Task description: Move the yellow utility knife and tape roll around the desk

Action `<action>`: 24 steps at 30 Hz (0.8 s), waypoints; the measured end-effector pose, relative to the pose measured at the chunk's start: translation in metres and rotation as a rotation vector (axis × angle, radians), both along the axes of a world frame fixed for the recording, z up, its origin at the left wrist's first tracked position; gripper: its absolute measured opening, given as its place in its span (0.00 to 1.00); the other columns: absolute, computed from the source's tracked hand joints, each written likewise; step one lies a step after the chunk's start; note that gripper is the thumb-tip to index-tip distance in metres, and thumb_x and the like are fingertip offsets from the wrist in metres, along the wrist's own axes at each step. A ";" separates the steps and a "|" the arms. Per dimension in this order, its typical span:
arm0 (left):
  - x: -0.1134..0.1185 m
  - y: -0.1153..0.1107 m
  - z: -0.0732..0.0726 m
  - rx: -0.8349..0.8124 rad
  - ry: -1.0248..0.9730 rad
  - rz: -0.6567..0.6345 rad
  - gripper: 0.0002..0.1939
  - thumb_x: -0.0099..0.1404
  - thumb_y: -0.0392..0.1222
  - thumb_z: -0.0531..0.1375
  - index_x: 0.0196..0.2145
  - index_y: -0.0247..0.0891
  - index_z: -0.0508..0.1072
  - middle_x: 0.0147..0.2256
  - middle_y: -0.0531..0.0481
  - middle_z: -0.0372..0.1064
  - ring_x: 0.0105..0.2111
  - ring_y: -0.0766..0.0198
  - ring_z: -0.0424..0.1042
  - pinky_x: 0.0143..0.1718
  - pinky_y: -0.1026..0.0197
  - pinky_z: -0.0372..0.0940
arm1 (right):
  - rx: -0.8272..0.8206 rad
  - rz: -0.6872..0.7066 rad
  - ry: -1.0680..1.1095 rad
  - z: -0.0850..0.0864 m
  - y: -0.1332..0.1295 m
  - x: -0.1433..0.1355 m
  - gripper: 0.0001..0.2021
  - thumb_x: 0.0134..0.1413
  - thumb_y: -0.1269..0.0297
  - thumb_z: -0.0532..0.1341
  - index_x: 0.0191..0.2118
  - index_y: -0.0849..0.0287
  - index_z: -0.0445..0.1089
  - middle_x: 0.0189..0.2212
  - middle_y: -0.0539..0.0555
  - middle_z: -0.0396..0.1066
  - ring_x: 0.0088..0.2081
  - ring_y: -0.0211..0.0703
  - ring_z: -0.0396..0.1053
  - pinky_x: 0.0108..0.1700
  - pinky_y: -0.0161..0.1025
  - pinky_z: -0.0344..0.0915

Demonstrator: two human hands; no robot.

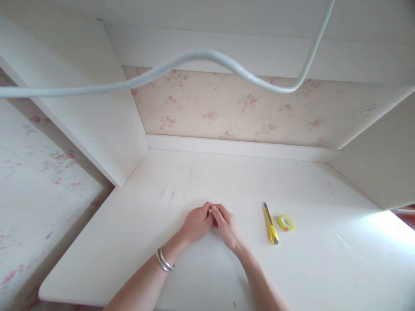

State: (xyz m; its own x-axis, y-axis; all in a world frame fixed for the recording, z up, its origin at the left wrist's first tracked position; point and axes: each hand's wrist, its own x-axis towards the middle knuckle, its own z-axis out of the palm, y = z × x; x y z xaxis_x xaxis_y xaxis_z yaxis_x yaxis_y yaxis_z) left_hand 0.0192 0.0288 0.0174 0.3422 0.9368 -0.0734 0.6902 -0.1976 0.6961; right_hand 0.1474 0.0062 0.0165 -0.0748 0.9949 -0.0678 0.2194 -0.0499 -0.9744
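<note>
My left hand (197, 222) and my right hand (225, 224) meet over the middle of the white desk (201, 172). Their fingers are curled and closed, touching at the tips. Whatever lies between the fingers, if anything, is hidden. To the right of my right hand lies a yellow utility knife (270, 224), its dark tip pointing away from me. Beside it a roll of yellow tape (285, 223) rests flat. Neither hand touches the knife or the tape.
A pale cable (207, 55) crosses the upper view, close to the camera. White panels stand at the left (97, 116) and right (385, 160) of the desk. Flowered wallpaper (227, 108) covers the back. The desk's rounded front corner (43, 291) is at lower left.
</note>
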 end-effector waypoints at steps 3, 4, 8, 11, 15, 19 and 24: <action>0.012 -0.011 0.002 0.036 0.122 -0.052 0.14 0.70 0.49 0.45 0.42 0.45 0.67 0.33 0.54 0.74 0.35 0.61 0.73 0.36 0.63 0.62 | -0.005 -0.048 -0.191 0.007 -0.028 0.039 0.18 0.61 0.49 0.49 0.46 0.52 0.67 0.28 0.48 0.70 0.30 0.39 0.66 0.34 0.34 0.61; 0.019 -0.015 0.003 0.055 0.144 -0.087 0.14 0.70 0.49 0.44 0.42 0.46 0.67 0.34 0.54 0.74 0.36 0.61 0.73 0.37 0.62 0.62 | -0.018 -0.083 -0.240 0.006 -0.038 0.057 0.18 0.59 0.48 0.50 0.47 0.52 0.66 0.29 0.49 0.71 0.31 0.40 0.67 0.35 0.34 0.62; 0.062 -0.031 0.011 0.149 0.161 -0.279 0.14 0.70 0.47 0.44 0.44 0.46 0.67 0.40 0.52 0.72 0.39 0.62 0.72 0.40 0.62 0.64 | -0.108 -0.378 -0.389 -0.006 -0.069 0.139 0.21 0.55 0.44 0.53 0.46 0.53 0.66 0.31 0.52 0.73 0.32 0.43 0.69 0.36 0.36 0.65; 0.103 -0.038 0.016 0.215 0.194 -0.404 0.16 0.67 0.52 0.47 0.47 0.45 0.66 0.40 0.49 0.70 0.38 0.58 0.71 0.39 0.58 0.66 | -0.109 -0.543 -0.502 -0.014 -0.079 0.189 0.24 0.51 0.42 0.54 0.47 0.53 0.65 0.38 0.54 0.71 0.31 0.43 0.69 0.32 0.37 0.66; 0.150 -0.042 0.016 0.304 0.245 -0.437 0.23 0.63 0.58 0.51 0.53 0.48 0.61 0.43 0.46 0.65 0.37 0.53 0.70 0.35 0.52 0.68 | -0.043 -0.572 -0.695 -0.022 -0.077 0.219 0.29 0.49 0.41 0.55 0.53 0.53 0.62 0.46 0.57 0.66 0.28 0.41 0.69 0.31 0.40 0.67; 0.166 -0.037 0.010 0.335 0.290 -0.413 0.16 0.66 0.50 0.50 0.49 0.46 0.65 0.42 0.45 0.64 0.37 0.54 0.70 0.34 0.51 0.68 | 0.047 -0.478 -0.829 -0.030 -0.062 0.223 0.33 0.49 0.43 0.55 0.59 0.54 0.55 0.53 0.59 0.60 0.38 0.46 0.70 0.37 0.42 0.67; 0.133 -0.017 0.008 0.309 0.352 -0.409 0.11 0.65 0.40 0.50 0.40 0.40 0.69 0.41 0.43 0.64 0.35 0.57 0.70 0.33 0.56 0.68 | 0.051 -0.396 -0.945 -0.031 -0.035 0.223 0.30 0.52 0.48 0.54 0.59 0.54 0.55 0.45 0.56 0.68 0.43 0.49 0.68 0.46 0.46 0.64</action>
